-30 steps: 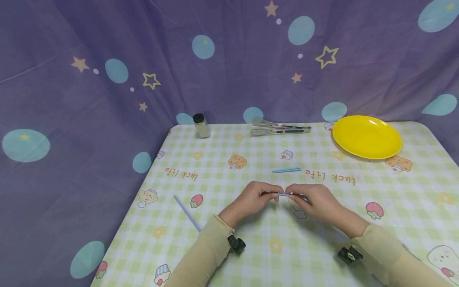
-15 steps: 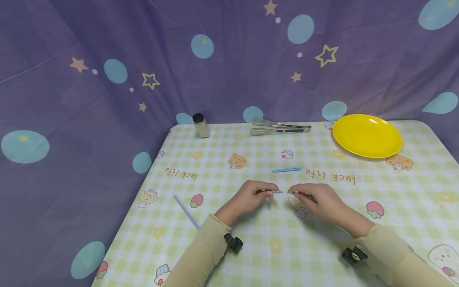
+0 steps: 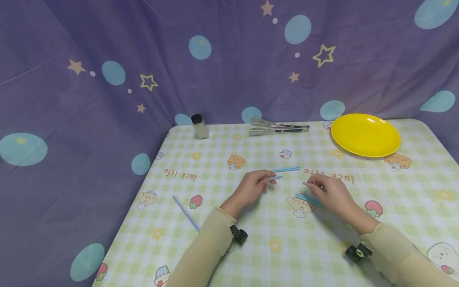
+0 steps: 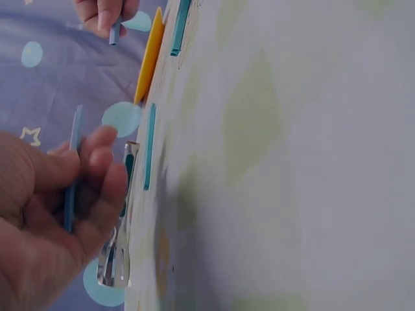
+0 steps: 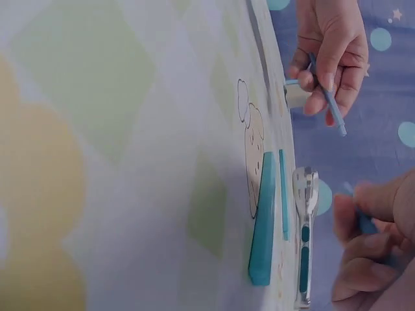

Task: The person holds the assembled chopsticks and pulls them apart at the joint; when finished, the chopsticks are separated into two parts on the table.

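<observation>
My left hand (image 3: 252, 186) pinches a thin lavender-blue stick (image 3: 275, 178) between thumb and fingers. In the right wrist view, that stick (image 5: 331, 103) has a narrower tip at its free end. Across a gap, my right hand (image 3: 330, 193) pinches a second short blue stick (image 4: 115, 31), mostly hidden by the fingers. Beneath the right hand lies a teal bar (image 3: 305, 198), long and box-like in the right wrist view. Two light blue sticks (image 3: 287, 169) rest side by side just beyond the left fingertips. Another lavender stick (image 3: 185, 213) lies left of the left forearm, which partly covers it.
Along the table's far edge stand a small black-capped jar (image 3: 200, 126), metal tongs (image 3: 279, 128) and a yellow plate (image 3: 365, 135). A checked cloth (image 3: 251, 255) covers the table. Behind and to the left hangs a purple curtain (image 3: 229, 67).
My hands were together at one stick line, then parted. Each now holds its own stick, farther apart. The left hand has moved slightly away from me, and more of the teal bar shows.
</observation>
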Demonstrator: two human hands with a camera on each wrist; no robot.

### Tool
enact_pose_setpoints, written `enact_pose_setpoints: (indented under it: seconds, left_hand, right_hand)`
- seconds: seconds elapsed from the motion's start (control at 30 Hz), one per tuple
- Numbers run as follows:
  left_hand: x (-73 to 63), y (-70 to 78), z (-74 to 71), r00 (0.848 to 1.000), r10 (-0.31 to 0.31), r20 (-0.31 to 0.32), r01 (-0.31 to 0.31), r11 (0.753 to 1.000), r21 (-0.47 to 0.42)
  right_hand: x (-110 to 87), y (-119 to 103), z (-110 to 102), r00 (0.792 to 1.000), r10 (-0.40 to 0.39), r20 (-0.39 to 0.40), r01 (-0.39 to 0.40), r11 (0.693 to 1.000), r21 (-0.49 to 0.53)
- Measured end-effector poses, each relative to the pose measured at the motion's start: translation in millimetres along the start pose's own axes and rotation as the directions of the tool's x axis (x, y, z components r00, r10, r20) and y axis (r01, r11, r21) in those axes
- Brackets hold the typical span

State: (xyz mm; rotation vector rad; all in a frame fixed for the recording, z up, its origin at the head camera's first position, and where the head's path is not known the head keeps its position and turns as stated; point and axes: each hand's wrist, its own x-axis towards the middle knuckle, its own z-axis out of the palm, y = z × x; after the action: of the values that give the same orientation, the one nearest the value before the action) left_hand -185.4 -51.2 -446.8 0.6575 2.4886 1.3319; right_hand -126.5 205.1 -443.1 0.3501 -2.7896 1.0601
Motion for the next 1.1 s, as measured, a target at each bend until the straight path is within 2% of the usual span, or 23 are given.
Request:
enact_pose_setpoints:
  seconds: [0.1, 0.2, 0.37, 0.57, 0.8, 1.1]
  left_hand:
    - [9.0, 1.6, 3.8, 0.995, -0.031, -0.090, 0.038, 0.997, 0.074]
    - [18.4, 4.2, 8.7, 0.984, -0.060, -0.168, 0.083, 0.987, 0.136]
    - [30.4, 8.1, 17.0, 0.967, -0.098, -0.237, 0.142, 0.974, 0.174]
    - [41.5, 11.1, 26.1, 0.956, -0.126, -0.265, 0.181, 0.963, 0.197]
    - [55.7, 15.5, 34.9, 0.944, -0.150, -0.293, 0.232, 0.935, 0.270]
    - [63.6, 14.6, 39.3, 0.941, -0.171, -0.292, 0.257, 0.922, 0.289]
  right_hand:
    - [0.5, 5.4, -1.6, 0.999, 0.025, 0.023, -0.025, 1.000, 0.013]
    - [1.3, 8.5, -3.1, 0.997, 0.058, 0.057, -0.060, 0.998, 0.028]
    - [2.3, 10.1, -2.8, 0.994, 0.075, 0.085, -0.080, 0.995, 0.058]
    - [3.9, 9.1, 0.6, 0.988, 0.112, 0.104, -0.118, 0.992, 0.049]
    - [6.5, 12.0, 4.1, 0.978, 0.172, 0.118, -0.177, 0.984, 0.034]
    - [5.6, 16.4, 7.1, 0.965, 0.209, 0.158, -0.215, 0.976, 0.026]
